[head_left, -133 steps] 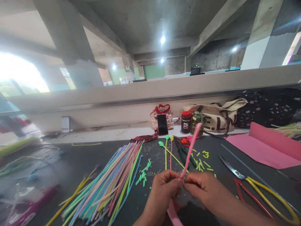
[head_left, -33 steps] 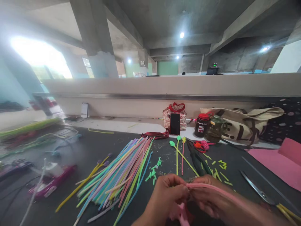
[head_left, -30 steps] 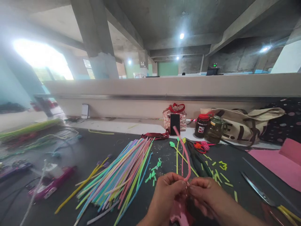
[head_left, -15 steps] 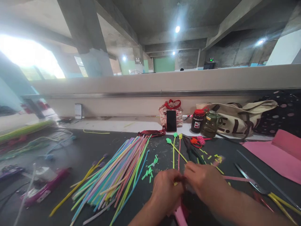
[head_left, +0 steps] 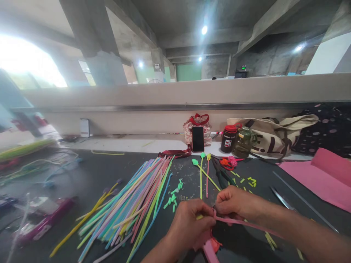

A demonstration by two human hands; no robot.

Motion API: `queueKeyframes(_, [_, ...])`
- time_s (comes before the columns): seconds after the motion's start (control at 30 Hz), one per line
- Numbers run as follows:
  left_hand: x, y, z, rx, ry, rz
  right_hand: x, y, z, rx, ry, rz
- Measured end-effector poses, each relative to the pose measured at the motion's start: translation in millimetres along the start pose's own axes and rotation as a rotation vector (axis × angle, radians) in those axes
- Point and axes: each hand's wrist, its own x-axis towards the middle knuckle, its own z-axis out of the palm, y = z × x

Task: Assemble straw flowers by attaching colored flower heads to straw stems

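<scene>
My left hand [head_left: 190, 221] is closed in a pinch at the lower middle, on a pink pipe cleaner [head_left: 246, 221]. Its strip runs right from the fingertips and passes by my right forearm. Just beside it, my right hand [head_left: 233, 201] is pinched close to the same pink end; its fingertips partly hide what they grip. Below the left palm a thicker pink piece [head_left: 210, 251] and an orange-red bit [head_left: 216, 244] hang, partly covered by the hand. Beyond the hands lie stems with green tips [head_left: 203, 155] and a yellow-tipped pink stem [head_left: 207, 179].
A large bundle of coloured pipe cleaners [head_left: 131, 204] fans out at left. Pliers [head_left: 219, 171], green cut bits [head_left: 172, 199] and scissors [head_left: 282, 197], partly behind my right arm, lie around. Along the back stand a phone [head_left: 197, 138], bottle [head_left: 228, 138] and jar [head_left: 243, 142].
My right hand has drawn slightly up and away from the left, with a gap between them. The pink strip now stretches from the left fingertips below the right hand. The view has shifted slightly.
</scene>
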Motion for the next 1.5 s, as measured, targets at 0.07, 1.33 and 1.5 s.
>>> queueKeyframes(0.07, [0.5,1.3,-1.1,0.005,0.023,-0.008,1.4,0.8,-2.4,0.003,0.002,0.007])
queueKeyframes(1.33, [-4.9,10.0,-9.1,-0.048,-0.038,0.104,-4.8,-37.0,-23.6,-0.397,-0.201,-0.140])
queueKeyframes(1.5, [-6.9,10.7,-6.2,-0.348,0.123,-0.063,-2.6,-13.4,-1.2,-0.059,-0.048,-0.120])
